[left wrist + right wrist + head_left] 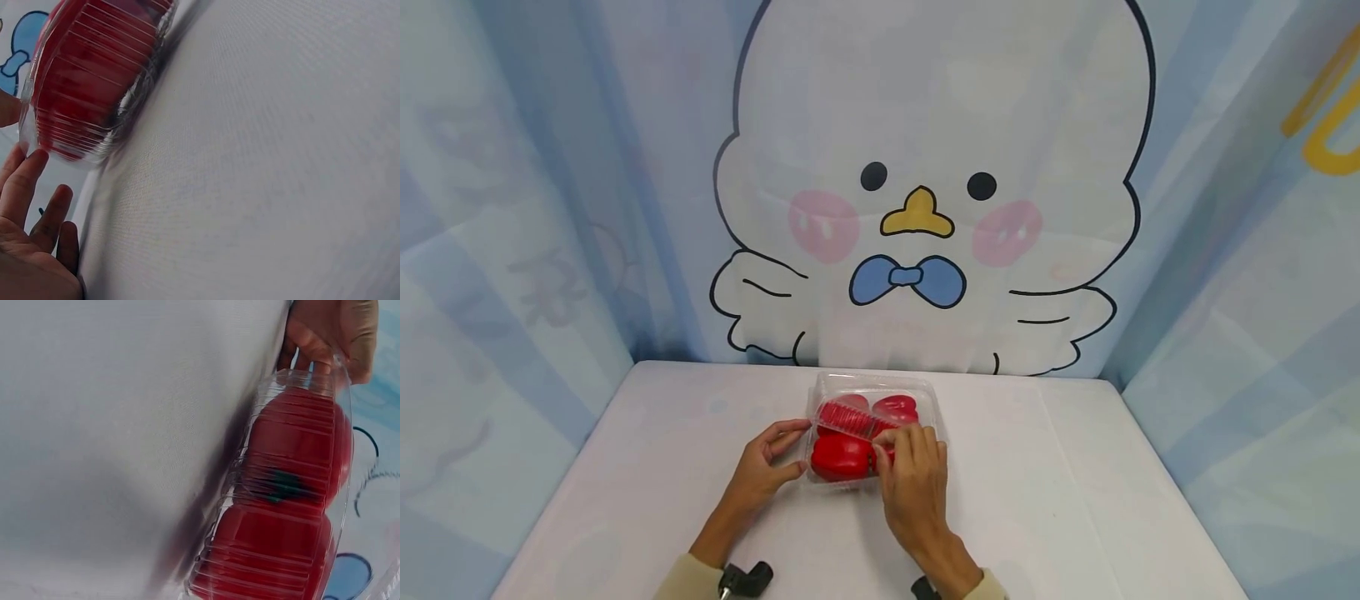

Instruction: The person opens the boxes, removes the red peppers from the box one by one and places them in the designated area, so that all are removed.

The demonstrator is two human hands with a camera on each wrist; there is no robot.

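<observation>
A clear plastic box point(932, 396) with ribbed walls holds several red bell peppers point(841, 458), packed close together. Green stems point(284, 484) show through its wall in the right wrist view. On the box's left side, my left hand point(763, 467) rests its thumb and fingertips against the rim, spread apart. Curled over the front right part, my right hand point(913, 475) pinches one end of a ribbed clear plastic strip point(850, 419). That strip lies slantwise across the peppers. The right fingertips hide part of the front right pepper, beside a stem.
Under the box is a table with a white cloth point(1037, 500). A curtain with a big white cartoon bird point(917, 325) hangs behind it, and pale blue cloth walls point(512, 333) stand at both sides. Black wrist mounts point(747, 579) sit by the sleeves.
</observation>
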